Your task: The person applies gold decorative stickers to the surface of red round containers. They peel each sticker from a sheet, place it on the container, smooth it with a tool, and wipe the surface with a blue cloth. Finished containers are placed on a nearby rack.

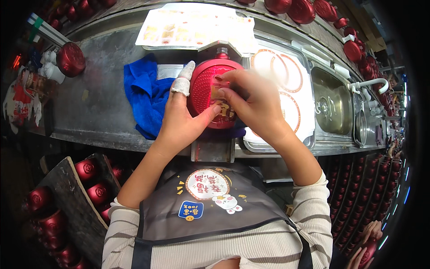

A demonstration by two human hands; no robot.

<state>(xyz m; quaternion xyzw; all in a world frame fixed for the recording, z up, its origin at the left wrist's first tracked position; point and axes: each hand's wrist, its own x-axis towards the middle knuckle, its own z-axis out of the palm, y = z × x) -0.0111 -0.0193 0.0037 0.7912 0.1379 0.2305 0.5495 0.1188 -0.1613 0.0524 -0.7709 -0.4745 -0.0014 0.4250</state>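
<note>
A round red bottle (204, 97) with a studded face and a clear threaded neck lies in a metal holder (212, 153). My left hand (186, 117) rests along its left side, the thumb on its face, a white cover on one fingertip. My right hand (257, 101) pinches a small piece of film or decal at the middle of the bottle. Gold lettering shows on the face below the fingers. A blue cloth (142, 90) lies left of the bottle. To the right, a metal tray (310, 101) bears white sheets with ring-shaped decals (292, 72).
Decal sheets (191, 25) lie behind the bottle. A sink (331, 101) with a white faucet (369, 84) is at right. Another red bottle (70, 59) stands at left. Racks of red bottles (356, 188) flank the workplace, and a co-worker's hands (369, 235) show at lower right.
</note>
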